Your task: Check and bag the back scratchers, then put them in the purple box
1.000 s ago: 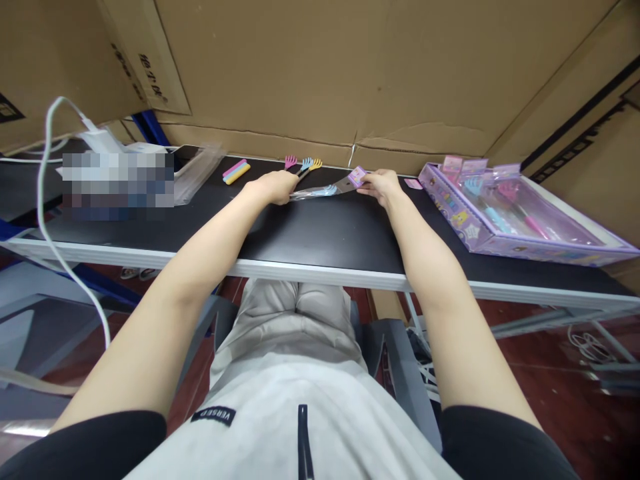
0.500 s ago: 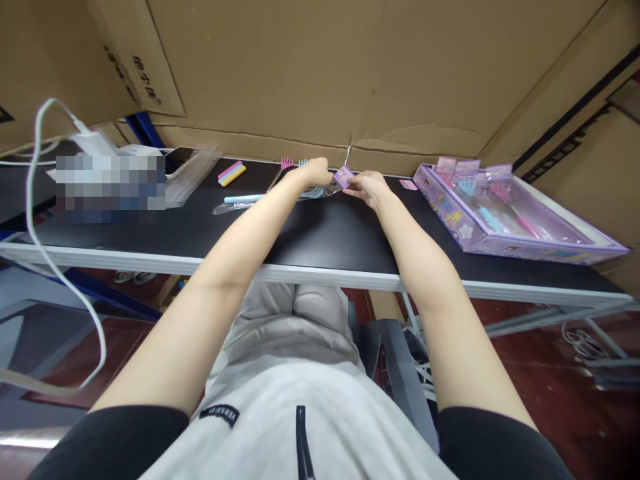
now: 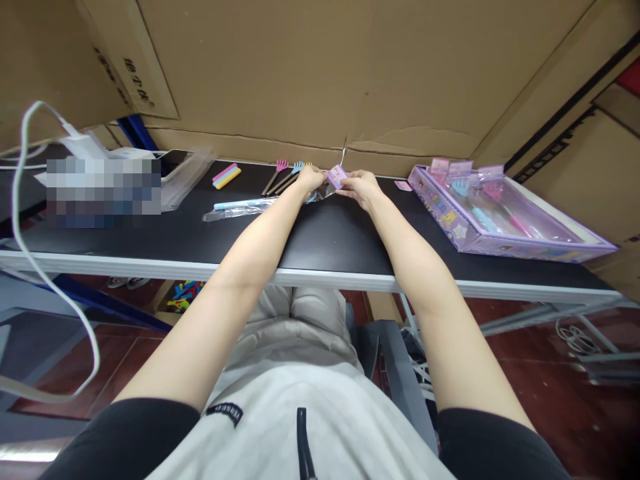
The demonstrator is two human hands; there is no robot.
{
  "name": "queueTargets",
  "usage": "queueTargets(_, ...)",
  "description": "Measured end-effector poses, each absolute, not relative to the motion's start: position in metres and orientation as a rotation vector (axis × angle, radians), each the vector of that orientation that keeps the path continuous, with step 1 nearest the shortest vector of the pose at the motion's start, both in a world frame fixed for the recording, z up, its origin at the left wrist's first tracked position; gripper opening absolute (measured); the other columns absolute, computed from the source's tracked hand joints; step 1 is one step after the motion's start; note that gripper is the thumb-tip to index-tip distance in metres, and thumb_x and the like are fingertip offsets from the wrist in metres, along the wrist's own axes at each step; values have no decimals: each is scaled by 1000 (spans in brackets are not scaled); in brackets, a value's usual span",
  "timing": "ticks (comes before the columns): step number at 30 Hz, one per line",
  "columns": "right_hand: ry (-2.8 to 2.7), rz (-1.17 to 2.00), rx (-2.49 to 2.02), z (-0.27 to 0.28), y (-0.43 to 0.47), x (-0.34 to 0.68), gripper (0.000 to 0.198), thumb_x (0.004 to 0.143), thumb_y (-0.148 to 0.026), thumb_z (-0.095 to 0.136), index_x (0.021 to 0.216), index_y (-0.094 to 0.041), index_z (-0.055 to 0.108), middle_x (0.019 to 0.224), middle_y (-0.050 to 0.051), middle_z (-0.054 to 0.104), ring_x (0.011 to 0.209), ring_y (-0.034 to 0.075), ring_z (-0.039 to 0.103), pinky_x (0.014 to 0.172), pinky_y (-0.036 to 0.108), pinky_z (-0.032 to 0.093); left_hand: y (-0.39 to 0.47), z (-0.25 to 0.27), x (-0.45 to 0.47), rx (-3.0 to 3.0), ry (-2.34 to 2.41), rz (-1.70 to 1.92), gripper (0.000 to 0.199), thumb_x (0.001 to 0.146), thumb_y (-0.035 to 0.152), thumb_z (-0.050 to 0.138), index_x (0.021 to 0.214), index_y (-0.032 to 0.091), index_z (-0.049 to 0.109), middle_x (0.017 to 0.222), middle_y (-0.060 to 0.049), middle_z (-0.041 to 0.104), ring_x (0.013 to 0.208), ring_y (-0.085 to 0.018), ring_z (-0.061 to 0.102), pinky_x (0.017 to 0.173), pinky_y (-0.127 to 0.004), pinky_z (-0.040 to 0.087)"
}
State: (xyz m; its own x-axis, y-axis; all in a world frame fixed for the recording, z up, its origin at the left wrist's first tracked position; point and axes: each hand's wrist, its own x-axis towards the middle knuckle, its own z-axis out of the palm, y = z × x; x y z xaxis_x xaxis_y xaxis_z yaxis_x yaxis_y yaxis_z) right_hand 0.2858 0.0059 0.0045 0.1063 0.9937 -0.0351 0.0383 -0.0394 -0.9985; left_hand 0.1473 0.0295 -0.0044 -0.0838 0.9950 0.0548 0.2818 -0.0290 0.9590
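Observation:
A small purple printed card (image 3: 337, 176) is pinched in the fingers of my right hand (image 3: 364, 189). Just left of it, my left hand (image 3: 311, 179) is closed on the end of a clear plastic bag (image 3: 240, 211), close to the card's edge. Inside this bag lies a back scratcher with a light blue handle (image 3: 235, 204); my left hand and forearm hide part of it. Behind my left hand rest several small rakes, back-scratcher heads on dark stems, among them a pink one (image 3: 282, 165) and a blue one (image 3: 298, 167).
Pink, blue and yellow handle sleeves (image 3: 227, 176) lie farther left, near clear plastic bags (image 3: 187, 179). At right, a purple display box (image 3: 530, 250) holds bagged back scratchers. Another card (image 3: 403, 185) lies beside it. Cardboard (image 3: 280, 73) walls the back; a white cable (image 3: 23, 213) hangs left.
My left hand has shifted slightly down at the bag, uncovering more of the rake heads. The card stays in my right hand. The whole view has moved slightly.

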Motion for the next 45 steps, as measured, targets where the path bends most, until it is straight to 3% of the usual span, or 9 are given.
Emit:
queueTargets(6,-1262,1056,-1359,3,3,282,33,83,11,65,88,-19,54,83,-1,64,69,10,65,65,19,62,26,-6,141,1418,1411,1169,36,101,12,65,66,17,60,77,-8,73,83,-17,68,90,-29,57)
queueTargets(10,-1313,1046,-1405,5,-1,278,21,100,-2,62,87,-18,58,74,2,66,63,12,65,58,20,58,24,-7,142,1387,1385,1203,37,100,11,65,64,16,60,72,-7,69,78,-16,67,88,-29,56)
queueTargets(13,-1333,1087,-1430,7,-3,277,28,108,-8,54,82,-17,57,68,4,64,60,13,65,55,20,56,25,-7,143,1395,1377,1211,35,98,11,68,64,15,61,68,-6,68,76,-16,66,88,-29,56)
queueTargets(25,-1332,1011,-1368,2,4,279,32,91,4,76,75,-17,58,66,0,63,58,10,61,53,17,54,27,-10,141,1413,1376,1193,30,93,11,74,65,16,63,70,-6,69,77,-18,67,91,-32,56)
queueTargets(31,-1368,1036,-1326,3,1,281,24,84,3,84,77,-13,67,66,1,66,57,8,60,52,16,52,23,-7,143,1422,1409,1188,34,98,11,68,65,15,62,68,-5,68,79,-16,66,90,-29,56)
queueTargets(37,-1371,1024,-1333,4,2,283,19,86,-1,84,78,-13,72,66,1,67,57,8,58,50,16,51,22,-7,142,1387,1395,1202,36,101,11,66,66,16,61,63,-2,61,75,-16,66,89,-29,57)
queueTargets(45,-1382,1007,-1390,6,4,286,28,93,-4,74,71,-16,62,64,1,61,56,9,53,62,22,56,21,-5,142,1365,1378,1219,35,98,9,69,65,15,62,65,-2,63,74,-15,65,90,-30,55)
